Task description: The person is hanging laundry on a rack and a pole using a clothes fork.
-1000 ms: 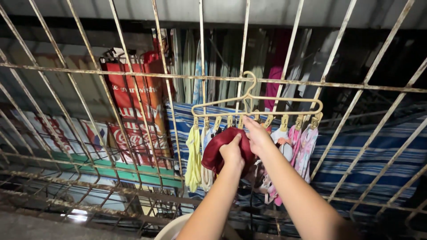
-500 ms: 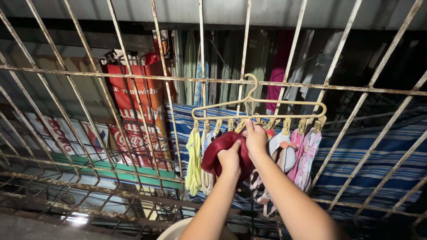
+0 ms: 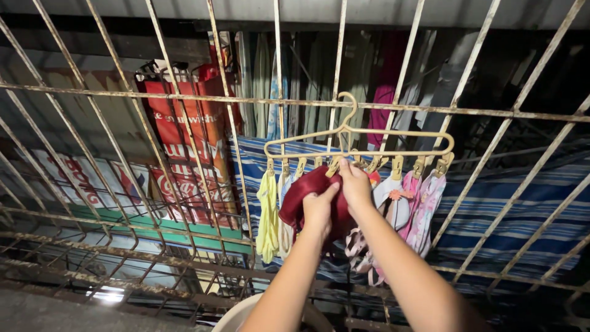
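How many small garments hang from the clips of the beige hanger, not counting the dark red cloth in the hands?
About 4: a yellow piece at the left, a white one beside it, a white one and a pink floral one at the right. Others may hide behind the hands.

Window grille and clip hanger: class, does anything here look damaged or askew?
Yes. The window grille is rusty, paint flaking along its lower bars. The clip hanger hangs roughly level; a dark red cloth is bunched in both hands rather than hanging flat.

Dark red crumpled fabric garment (image 3: pixel 310 193) is bunched up right under the cream plastic clip hanger (image 3: pixel 359 138), gathered into loose folds. Its top edge sits at a clip at about 12 o'clock, the rest sagging toward 7 o'clock.
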